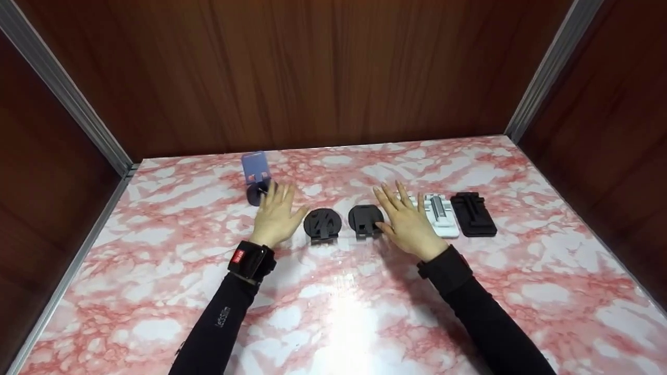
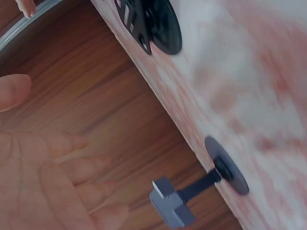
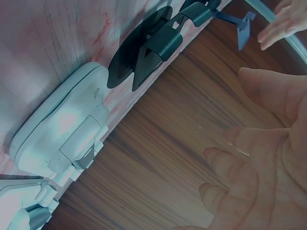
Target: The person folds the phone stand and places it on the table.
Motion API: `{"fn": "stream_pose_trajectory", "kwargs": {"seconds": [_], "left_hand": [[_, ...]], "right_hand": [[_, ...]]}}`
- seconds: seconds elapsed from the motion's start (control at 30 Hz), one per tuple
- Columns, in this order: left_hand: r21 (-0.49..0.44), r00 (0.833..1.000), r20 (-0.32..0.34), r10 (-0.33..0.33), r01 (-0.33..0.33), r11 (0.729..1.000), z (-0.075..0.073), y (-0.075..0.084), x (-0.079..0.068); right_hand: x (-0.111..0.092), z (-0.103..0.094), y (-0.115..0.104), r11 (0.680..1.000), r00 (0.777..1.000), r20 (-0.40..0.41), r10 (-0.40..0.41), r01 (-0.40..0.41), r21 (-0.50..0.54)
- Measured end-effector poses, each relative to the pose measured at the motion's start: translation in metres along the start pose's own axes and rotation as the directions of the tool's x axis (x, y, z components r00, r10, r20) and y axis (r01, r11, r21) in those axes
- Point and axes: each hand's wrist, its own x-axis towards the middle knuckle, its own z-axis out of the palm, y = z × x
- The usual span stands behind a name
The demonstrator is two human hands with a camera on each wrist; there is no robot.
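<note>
My left hand [image 1: 276,216], fingers spread and holding nothing, is beside an unfolded blue phone stand [image 1: 255,166] and overlaps its dark round base in the head view. My right hand [image 1: 409,221] is likewise spread; its thumb overlaps the edge of a folded black round phone stand [image 1: 365,216], and its fingers cover part of a folded white phone stand [image 1: 444,223]. Between the hands lies another folded black round phone stand [image 1: 322,224]. In the left wrist view, the blue stand [image 2: 169,203] stands up from its disc-shaped base, apart from the fingers.
A folded black rectangular phone stand [image 1: 474,216] lies at the right end of the row. The pink-and-white marbled table [image 1: 182,291] is bounded by a brown wood-grain back panel [image 1: 323,73] and side panels with metal corner posts.
</note>
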Motion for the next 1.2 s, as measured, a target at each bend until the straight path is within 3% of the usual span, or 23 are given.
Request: {"fn": "stream_pose_trajectory", "kwargs": {"seconds": [0.17,0.43,0.63,0.8,0.9,0.97,1.0,1.03,1.07,1.13,1.2], "left_hand": [[0.029,0.998,-0.055,-0.021,0.023,0.999,-0.005,-0.006,0.004],[0.016,0.995,-0.078,-0.068,0.07,0.997,-0.022,-0.022,0.018],[-0.055,0.982,-0.153,-0.111,0.104,0.993,-0.03,-0.043,0.034],[-0.128,0.973,-0.174,-0.152,0.13,0.983,-0.028,-0.059,0.043],[-0.232,0.965,-0.187,-0.185,0.139,0.963,-0.024,-0.072,0.053],[-0.322,0.957,-0.2,-0.21,0.138,0.937,-0.016,-0.091,0.067],[-0.352,0.954,-0.209,-0.215,0.131,0.927,-0.008,-0.109,0.081],[-0.382,0.951,-0.208,-0.228,0.136,0.914,-0.009,-0.112,0.082],[-0.409,0.952,-0.217,-0.218,0.114,0.905,-0.001,-0.133,0.097],[-0.446,0.95,-0.207,-0.233,0.12,0.887,-0.005,-0.134,0.096],[-0.463,0.949,-0.191,-0.25,0.137,0.876,-0.014,-0.125,0.087]], "right_hand": [[0.0,0.0,0.0,1.0,1.0,0.007,0.0,0.0,0.0],[0.0,-0.001,0.0,1.0,1.0,0.004,-0.003,0.003,0.01],[-0.001,-0.001,0.0,1.0,1.0,0.006,-0.001,0.001,0.016],[0.0,-0.001,0.001,1.0,1.0,0.007,0.003,-0.003,0.016],[0.0,0.0,0.001,1.0,1.0,0.021,0.007,-0.007,0.015],[0.0,0.0,0.001,1.0,1.0,0.029,0.01,-0.011,0.012],[0.001,0.0,0.001,1.0,0.999,0.031,0.012,-0.013,0.011],[0.001,0.0,0.001,1.0,0.999,0.033,0.014,-0.014,0.009],[0.001,0.001,0.001,1.0,0.999,0.036,0.017,-0.017,0.009],[0.001,0.001,0.001,1.0,0.999,0.033,0.021,-0.021,0.014],[0.001,0.001,0.001,1.0,0.999,0.033,0.024,-0.024,0.018]]}}
